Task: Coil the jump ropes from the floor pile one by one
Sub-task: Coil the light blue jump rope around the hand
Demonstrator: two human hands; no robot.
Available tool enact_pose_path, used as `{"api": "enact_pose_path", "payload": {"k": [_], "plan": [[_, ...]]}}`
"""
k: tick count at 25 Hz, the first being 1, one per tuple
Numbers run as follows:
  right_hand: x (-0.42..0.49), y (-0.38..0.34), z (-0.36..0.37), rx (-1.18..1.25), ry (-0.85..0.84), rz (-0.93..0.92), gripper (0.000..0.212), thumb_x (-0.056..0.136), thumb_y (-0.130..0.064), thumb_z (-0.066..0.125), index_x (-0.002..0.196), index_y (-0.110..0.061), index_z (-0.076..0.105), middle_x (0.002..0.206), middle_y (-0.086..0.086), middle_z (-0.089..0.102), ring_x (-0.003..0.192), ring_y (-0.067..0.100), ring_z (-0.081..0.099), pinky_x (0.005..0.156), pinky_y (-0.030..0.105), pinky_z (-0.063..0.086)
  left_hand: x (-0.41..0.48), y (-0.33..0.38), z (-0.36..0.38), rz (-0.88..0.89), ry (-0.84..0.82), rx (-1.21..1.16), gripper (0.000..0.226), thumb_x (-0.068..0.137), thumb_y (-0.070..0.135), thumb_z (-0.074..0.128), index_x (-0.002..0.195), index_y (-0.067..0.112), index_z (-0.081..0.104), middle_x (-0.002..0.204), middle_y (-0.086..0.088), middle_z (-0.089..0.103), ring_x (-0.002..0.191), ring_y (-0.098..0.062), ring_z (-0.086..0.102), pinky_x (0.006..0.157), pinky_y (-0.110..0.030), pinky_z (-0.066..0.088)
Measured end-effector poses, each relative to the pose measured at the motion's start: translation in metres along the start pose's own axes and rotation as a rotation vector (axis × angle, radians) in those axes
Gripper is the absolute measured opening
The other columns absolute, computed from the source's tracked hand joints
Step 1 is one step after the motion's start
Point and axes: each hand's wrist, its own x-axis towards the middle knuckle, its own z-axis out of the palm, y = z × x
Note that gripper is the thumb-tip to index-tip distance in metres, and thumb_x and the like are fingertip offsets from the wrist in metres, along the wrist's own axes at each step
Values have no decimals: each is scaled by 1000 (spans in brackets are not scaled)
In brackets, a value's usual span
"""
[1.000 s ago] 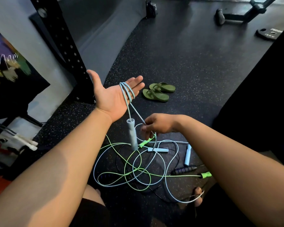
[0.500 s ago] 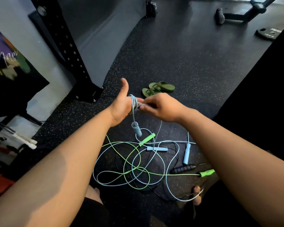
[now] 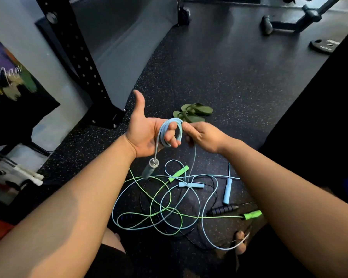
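Note:
A light blue jump rope (image 3: 162,130) is looped several times around the curled fingers of my left hand (image 3: 147,135), thumb raised. Its grey-blue handle (image 3: 149,169) dangles below that palm. My right hand (image 3: 204,136) pinches the same rope just right of the coil, and the cord runs down from it to the floor pile. The pile (image 3: 165,205) is a tangle of light blue, green and black cords with green handles (image 3: 178,173) (image 3: 252,215), light blue handles (image 3: 191,185) (image 3: 227,190) and a black handle (image 3: 222,210).
A pair of green flip-flops (image 3: 193,112) lies just beyond my hands. A black perforated rack post (image 3: 78,57) stands at the left. A weight plate (image 3: 324,46) and a bench base (image 3: 285,23) lie far right. My toes (image 3: 240,240) touch the pile.
My left hand has turned from open palm to fingers curled, with more loops on it. My right hand rose from the pile to the coil, drawing cord up. The hanging handle swung.

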Motion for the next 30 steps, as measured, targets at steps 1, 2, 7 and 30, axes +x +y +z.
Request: {"api": "enact_pose_path", "payload": {"k": [1,2,7,30], "plan": [[0,3,4,39,-20,31,60,98,-64,33,77,-15,61,72,3,68,65,12,57,75,40,50,-1,2,-1,38,-2,-74,116,58,102,-3,71,5,59,52,-7,56,59,-30,62,93,-41,44],[1,7,8,72,-48,57,57,98,-63,35,78,-16,61,74,2,68,66,12,56,75,39,49,-2,4,-2,81,-1,-149,116,57,104,2,74,5,60,55,-6,58,62,-29,63,95,-40,44],[-1,4,36,166,-376,131,22,106,-16,44,111,-3,61,86,15,70,75,15,62,69,23,49,-2,9,-8,322,59,-440,120,63,102,23,111,-3,58,99,-18,70,104,-37,66,103,-45,49],[7,-7,-24,-197,169,-185,36,91,-51,63,66,-30,48,61,-5,47,57,12,42,57,33,38,15,-6,-1,-218,0,296,116,61,99,-10,75,6,57,46,-4,44,53,-29,53,93,-43,46]]}}
